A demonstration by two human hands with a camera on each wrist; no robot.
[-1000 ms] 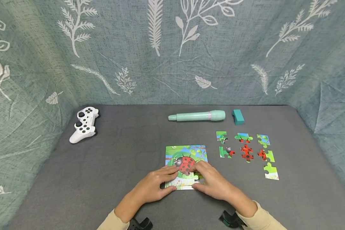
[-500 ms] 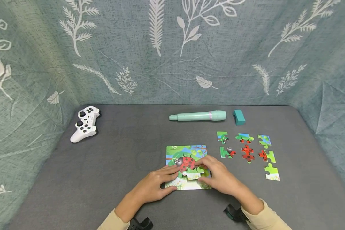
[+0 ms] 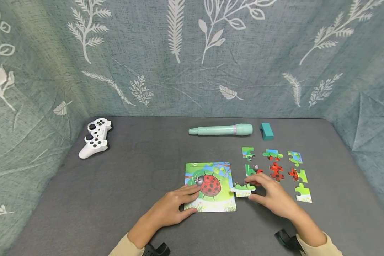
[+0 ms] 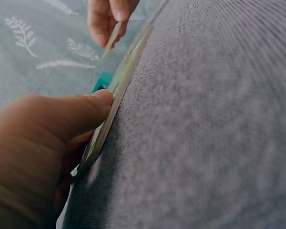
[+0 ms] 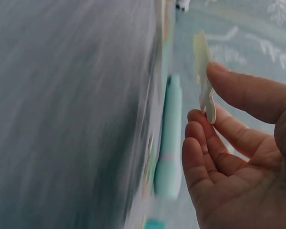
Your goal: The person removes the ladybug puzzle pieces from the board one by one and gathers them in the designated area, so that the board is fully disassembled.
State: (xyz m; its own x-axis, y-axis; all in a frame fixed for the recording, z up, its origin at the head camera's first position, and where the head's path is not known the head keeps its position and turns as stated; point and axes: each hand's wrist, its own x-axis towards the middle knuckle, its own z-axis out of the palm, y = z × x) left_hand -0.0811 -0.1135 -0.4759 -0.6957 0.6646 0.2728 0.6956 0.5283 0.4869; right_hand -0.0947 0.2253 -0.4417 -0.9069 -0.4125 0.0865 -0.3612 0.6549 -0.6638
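Note:
A square puzzle board (image 3: 222, 202) with a ladybug picture lies at the front middle of the table. My left hand (image 3: 174, 204) rests on its left side, fingers extended over the picture. In the left wrist view, the left thumb (image 4: 88, 112) touches the board's edge. Just right of the board, my right hand (image 3: 273, 195) pinches a green-and-white puzzle piece (image 3: 243, 190) between thumb and fingers. That piece (image 5: 203, 78) appears edge-on in the right wrist view, held above the table. Several loose puzzle pieces (image 3: 276, 171) lie to the right, one partly covered by the right hand.
A mint-green microphone-shaped object (image 3: 220, 130) lies behind the board, with a small teal block (image 3: 266, 131) to its right. The white game controller (image 3: 96, 138) is at the back left. A patterned curtain (image 3: 192, 71) hangs around the grey table (image 3: 131, 170).
My right hand lifts the puzzle piece off the board and carries it rightward past the board's right edge. The left hand stays in place on the board.

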